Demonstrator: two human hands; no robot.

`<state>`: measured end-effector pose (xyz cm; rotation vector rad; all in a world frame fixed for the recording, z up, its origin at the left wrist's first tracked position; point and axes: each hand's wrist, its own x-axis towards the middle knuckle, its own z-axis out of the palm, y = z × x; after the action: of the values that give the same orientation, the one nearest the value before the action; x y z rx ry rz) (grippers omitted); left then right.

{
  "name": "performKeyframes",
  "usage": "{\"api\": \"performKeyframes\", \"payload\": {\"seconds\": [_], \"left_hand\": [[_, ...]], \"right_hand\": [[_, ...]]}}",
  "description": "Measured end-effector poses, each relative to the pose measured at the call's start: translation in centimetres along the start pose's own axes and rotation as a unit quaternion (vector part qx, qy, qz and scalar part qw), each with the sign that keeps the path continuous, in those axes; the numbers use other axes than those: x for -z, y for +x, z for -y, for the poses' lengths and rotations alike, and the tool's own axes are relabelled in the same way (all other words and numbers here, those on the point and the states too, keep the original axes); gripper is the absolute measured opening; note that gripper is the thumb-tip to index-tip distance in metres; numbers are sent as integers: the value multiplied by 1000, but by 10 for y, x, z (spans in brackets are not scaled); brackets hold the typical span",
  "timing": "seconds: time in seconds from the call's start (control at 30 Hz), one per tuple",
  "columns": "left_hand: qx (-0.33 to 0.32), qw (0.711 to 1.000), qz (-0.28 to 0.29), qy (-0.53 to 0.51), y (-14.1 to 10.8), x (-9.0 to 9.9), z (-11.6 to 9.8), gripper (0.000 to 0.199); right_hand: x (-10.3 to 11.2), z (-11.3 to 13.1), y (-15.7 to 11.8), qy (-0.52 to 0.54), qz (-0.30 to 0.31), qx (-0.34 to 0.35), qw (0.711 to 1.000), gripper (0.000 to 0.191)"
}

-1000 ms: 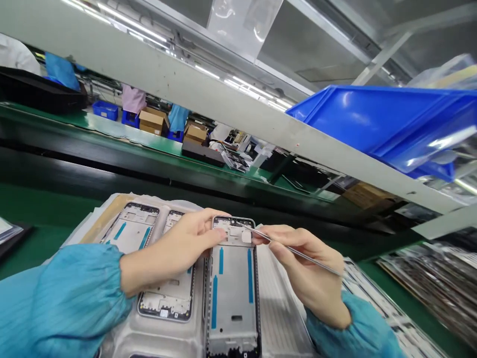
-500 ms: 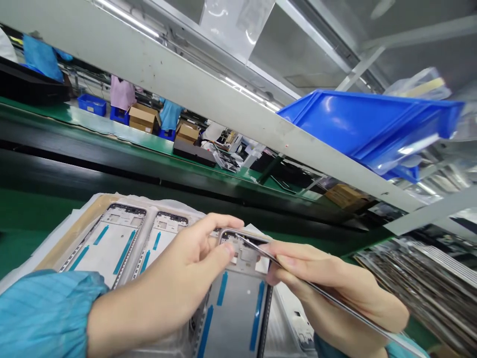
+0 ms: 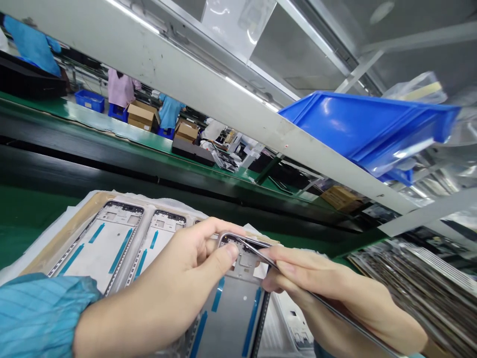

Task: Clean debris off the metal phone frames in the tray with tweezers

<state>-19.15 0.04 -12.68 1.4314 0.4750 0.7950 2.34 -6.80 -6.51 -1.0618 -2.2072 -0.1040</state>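
A phone frame (image 3: pixel 238 298) with blue strips is tilted up in front of me. My left hand (image 3: pixel 186 268) grips its upper left corner, thumb on the inner face and fingers behind the top edge. Between the thumb and fingers of my right hand (image 3: pixel 328 288) are thin metal tweezers (image 3: pixel 335 311), their tip at the top inner edge of the frame. Whether the tip holds anything is too small to tell. Two similar frames, one at the far left (image 3: pixel 108 238) and one beside it (image 3: pixel 158 228), lie in a plastic tray (image 3: pixel 147 211).
Another frame (image 3: pixel 294 315) lies to the right, partly under my right hand. A blue bin (image 3: pixel 357 129) sits at the upper right by a pale beam (image 3: pixel 208 94). Stacked trays (image 3: pixel 417 293) stand at right. People, boxes (image 3: pixel 141 117) and a green bench are beyond.
The held frame has tilted slightly and shifted a little left at its lower part. My left thumb has slid a little right along it, and my right hand sits slightly lower.
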Motion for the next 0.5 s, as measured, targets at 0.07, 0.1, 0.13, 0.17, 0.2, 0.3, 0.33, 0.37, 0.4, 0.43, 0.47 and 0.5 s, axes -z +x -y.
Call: {"api": "performKeyframes", "payload": {"seconds": [0.07, 0.1, 0.13, 0.17, 0.2, 0.3, 0.33, 0.37, 0.4, 0.43, 0.47, 0.5], "left_hand": [[5, 1000, 15, 1, 0, 1, 0, 44], [9, 1000, 24, 5, 1, 2, 0, 45], [11, 1000, 29, 7, 1, 3, 1, 45], [13, 999, 31, 7, 1, 3, 1, 45], [15, 999, 31, 6, 1, 3, 1, 45], [15, 1000, 20, -2, 0, 2, 2, 43], [13, 1000, 14, -4, 0, 1, 2, 42], [11, 1000, 9, -5, 0, 0, 2, 42], [5, 1000, 4, -4, 0, -1, 3, 42], [-1, 1000, -3, -1, 1, -1, 4, 42], [-8, 1000, -13, 2, 2, -1, 5, 40], [-17, 1000, -25, 6, 2, 0, 7, 39]], "right_hand": [[-6, 7, 5, 14, -33, 4, 999, 37], [-8, 9, 7, 13, -34, 4, 999, 35], [-9, 11, 8, 10, -33, 2, 999, 33], [-10, 12, 9, 5, -30, -1, 1000, 33], [-9, 13, 9, 0, -31, -4, 1000, 33], [-6, 12, 6, -17, -17, -3, 1000, 36], [-4, 11, 4, -22, 2, -1, 1000, 40], [-3, 11, 2, -27, 18, -5, 999, 43], [-2, 10, 0, -35, 33, -11, 999, 47], [-1, 10, -3, -45, 36, -15, 998, 50], [-1, 10, -5, -54, 42, -16, 997, 52], [0, 11, -7, -63, 47, -10, 997, 55]]}}
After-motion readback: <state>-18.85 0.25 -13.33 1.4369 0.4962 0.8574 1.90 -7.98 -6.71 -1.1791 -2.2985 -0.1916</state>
